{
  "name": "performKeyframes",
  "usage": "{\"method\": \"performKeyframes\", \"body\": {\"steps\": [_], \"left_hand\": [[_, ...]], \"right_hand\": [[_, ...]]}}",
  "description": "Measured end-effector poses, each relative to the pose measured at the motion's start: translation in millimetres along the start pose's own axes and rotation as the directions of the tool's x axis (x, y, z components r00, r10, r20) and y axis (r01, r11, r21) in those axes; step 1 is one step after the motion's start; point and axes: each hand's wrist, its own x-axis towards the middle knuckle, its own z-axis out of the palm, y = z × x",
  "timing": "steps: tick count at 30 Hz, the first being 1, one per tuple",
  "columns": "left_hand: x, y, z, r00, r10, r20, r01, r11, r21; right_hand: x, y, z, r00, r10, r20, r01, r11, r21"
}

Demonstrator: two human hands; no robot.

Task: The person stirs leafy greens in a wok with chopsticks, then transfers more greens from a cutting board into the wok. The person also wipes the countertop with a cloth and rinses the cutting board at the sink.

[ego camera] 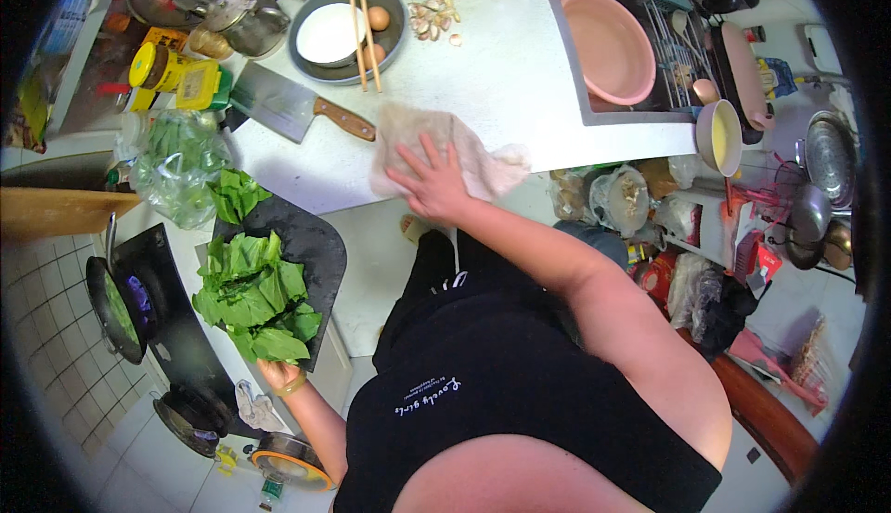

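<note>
My right hand lies flat with fingers spread on a pale cloth at the front edge of the white countertop. Left of the cloth, a cleaver with a wooden handle lies on the counter. My left hand grips the near end of a black cutting board; its fingers are partly hidden. Cut leafy greens are heaped on that board, with a smaller bunch at its far end.
Behind are a grey basin with a bowl, eggs and chopsticks, and garlic cloves. A sink holds a pink basin. A bowl of yellow liquid stands at the counter's right edge. At left, a pan with greens sits over a blue flame.
</note>
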Motion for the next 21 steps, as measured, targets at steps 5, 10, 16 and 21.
{"method": "performKeyframes", "body": {"steps": [5, 10, 16, 21], "left_hand": [[-4.1, 7.4, -38.1, 1.0, -0.02, 0.016, 0.022, 0.99, -0.137], [-7.2, 2.8, -47.6, 0.994, 0.069, -0.09, -0.076, 0.994, -0.078], [-21.0, 7.0, -80.9, 0.971, 0.108, -0.211, -0.123, 0.991, -0.057], [-39.0, 12.3, -79.7, 0.954, 0.171, -0.246, -0.188, 0.981, -0.045]], "right_hand": [[-59.9, 65.4, -7.4, 0.982, 0.079, -0.169, -0.108, 0.98, -0.168], [-55.1, 54.3, -24.2, 0.978, 0.009, -0.211, 0.002, 0.999, 0.052], [101.7, -107.0, 14.8, 0.814, -0.325, -0.481, 0.445, 0.882, 0.157], [156.8, -168.3, 74.6, 0.98, -0.196, -0.031, 0.196, 0.981, 0.013]]}}
